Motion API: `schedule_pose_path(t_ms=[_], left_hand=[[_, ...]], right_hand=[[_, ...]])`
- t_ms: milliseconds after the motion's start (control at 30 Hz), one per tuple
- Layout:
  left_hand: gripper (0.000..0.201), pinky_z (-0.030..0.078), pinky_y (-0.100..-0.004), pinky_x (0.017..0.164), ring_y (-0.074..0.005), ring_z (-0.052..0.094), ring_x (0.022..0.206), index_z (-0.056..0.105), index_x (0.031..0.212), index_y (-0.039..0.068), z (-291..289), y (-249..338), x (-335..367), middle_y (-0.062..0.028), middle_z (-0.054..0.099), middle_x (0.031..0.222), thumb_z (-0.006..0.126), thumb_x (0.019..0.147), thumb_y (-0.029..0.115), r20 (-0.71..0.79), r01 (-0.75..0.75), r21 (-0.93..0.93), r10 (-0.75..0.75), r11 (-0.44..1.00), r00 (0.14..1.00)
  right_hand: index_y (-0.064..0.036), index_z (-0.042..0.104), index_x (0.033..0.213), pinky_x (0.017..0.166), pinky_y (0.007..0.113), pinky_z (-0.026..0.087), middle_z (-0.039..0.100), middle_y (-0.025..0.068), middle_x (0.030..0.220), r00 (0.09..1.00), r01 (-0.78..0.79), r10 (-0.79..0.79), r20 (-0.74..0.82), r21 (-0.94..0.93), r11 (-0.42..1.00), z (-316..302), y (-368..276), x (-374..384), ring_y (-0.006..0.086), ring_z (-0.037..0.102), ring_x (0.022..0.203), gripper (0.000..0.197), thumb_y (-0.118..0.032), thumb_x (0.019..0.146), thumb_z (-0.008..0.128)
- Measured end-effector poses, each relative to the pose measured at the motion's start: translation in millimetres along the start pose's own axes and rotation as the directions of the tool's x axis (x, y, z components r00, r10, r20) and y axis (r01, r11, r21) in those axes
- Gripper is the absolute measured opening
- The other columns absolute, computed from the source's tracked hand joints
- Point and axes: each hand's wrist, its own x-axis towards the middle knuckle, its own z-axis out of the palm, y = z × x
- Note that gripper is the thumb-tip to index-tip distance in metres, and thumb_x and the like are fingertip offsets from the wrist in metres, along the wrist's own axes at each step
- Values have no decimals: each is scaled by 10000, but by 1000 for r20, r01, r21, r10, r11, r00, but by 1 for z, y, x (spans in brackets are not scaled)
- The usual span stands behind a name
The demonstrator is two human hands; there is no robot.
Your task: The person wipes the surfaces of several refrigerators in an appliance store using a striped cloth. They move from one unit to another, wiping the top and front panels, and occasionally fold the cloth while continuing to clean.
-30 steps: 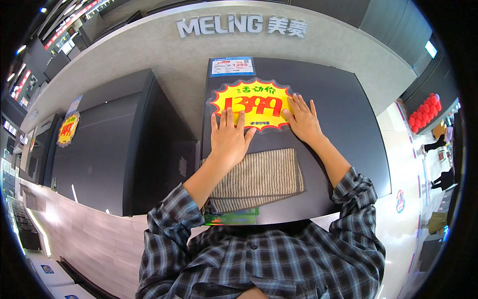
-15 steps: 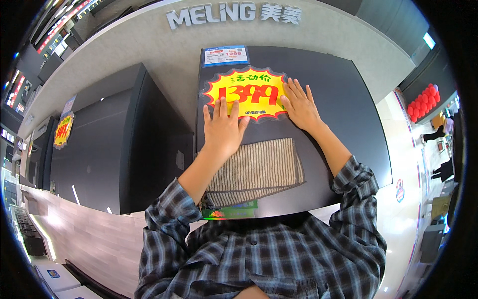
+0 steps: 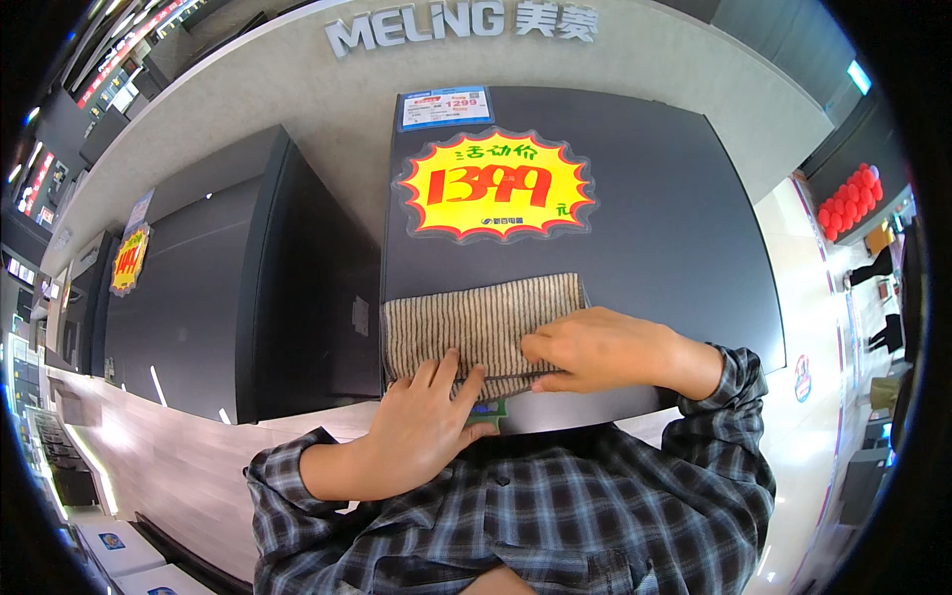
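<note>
A folded beige cloth with dark stripes (image 3: pixel 466 322) lies on the near part of a dark grey appliance top (image 3: pixel 664 228). My left hand (image 3: pixel 421 421) rests at the cloth's near left edge, its fingers spread over the fabric and the thumb apart. At the cloth's right side, my right hand (image 3: pixel 605 349) has curled fingers, with thumb and forefinger pinching the fabric. Beyond the cloth lies a yellow and red burst-shaped price sign (image 3: pixel 496 185), untouched. A green label (image 3: pixel 488 412) shows partly between the cloth's near edge and my left thumb.
A blue and white price card (image 3: pixel 446 109) lies at the top's far left corner. Another dark appliance (image 3: pixel 188 288) stands to the left, a gap between them. A pale grey wall with raised lettering (image 3: pixel 635 69) rises behind. Red balloons (image 3: pixel 851 203) and people are far right.
Both hands have come off the price sign and moved nearer to me, onto the cloth. The right hand now grips its right side. The cloth has shifted slightly left.
</note>
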Motion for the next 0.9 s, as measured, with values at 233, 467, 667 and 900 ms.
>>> schedule_pose_path(t_ms=[233, 467, 667, 900], left_hand=[[674, 504, -423, 863, -336, 547, 1075, 550, 1263, -32, 15, -13, 22, -263, 503, 1312, 659, 823, 467, 6, 61, 112, -62, 992, 998], [732, 314, -654, 1033, -423, 333, 1369, 394, 1422, -11, 51, -46, 66, -294, 351, 1458, 545, 912, 492, -98, 184, 184, -168, 966, 981], [730, 221, -672, 1075, -419, 247, 1426, 286, 1499, 49, 65, -87, 110, -283, 262, 1520, 400, 973, 543, -133, 233, 225, -207, 946, 969], [665, 103, -632, 1133, -347, 154, 1474, 221, 1539, 172, 63, -137, 168, -208, 182, 1580, 306, 998, 549, -72, 340, 168, -333, 925, 940]], right_hand=[[-10, 556, 989, 829, 436, 479, 556, 144, 966, 960, -42, 24, -280, -56, 998, 1, 21, 5, 344, 582, 954, 348, -284, 831, 701], [-32, 513, 1267, 929, 443, 434, 515, 153, 1163, 858, -169, 39, -512, -210, 963, 5, 59, 22, 336, 529, 1088, 490, -320, 890, 637], [-50, 447, 1383, 1091, 492, 332, 449, 200, 1395, 751, -274, 36, -659, -262, 926, 11, 103, 52, 355, 404, 1331, 557, -414, 966, 509], [-83, 403, 1440, 1146, 534, 226, 365, 170, 1503, 719, -394, 221, -659, -124, 911, -6, 142, 96, 324, 289, 1425, 596, -483, 999, 384]])
